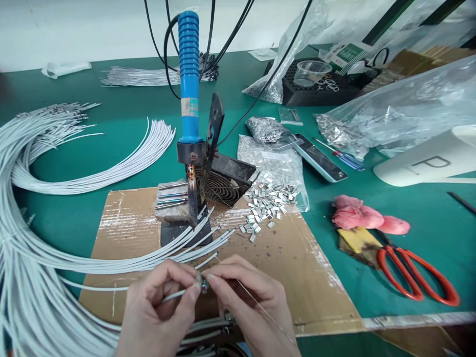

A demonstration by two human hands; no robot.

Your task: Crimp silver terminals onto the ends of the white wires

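Note:
My left hand (163, 302) is closed in a pinch around the end of a white cable (174, 296). A small metal connector (204, 284) shows at that cable's tip, between my two hands. My right hand (249, 302) is closed too, its thumb and forefinger pressed at the connector's right side. A thin silvery wire (260, 306) runs slantwise across my right hand; how it is held is hidden. Beneath my hands, more cable ends with metal connectors (226, 323) are partly covered. Just beyond the fingers, loose white cable ends (208, 244) reach over the cardboard (275, 267).
A blue-handled soldering iron (189, 74) stands upright in its holder, tip downward, close beyond my hands. Small metal pieces (260, 210) spill from a plastic bag (290, 166). Red-handled scissors (416, 277) and a phone (322, 158) lie right. A big cable bundle (22, 248) fills the left.

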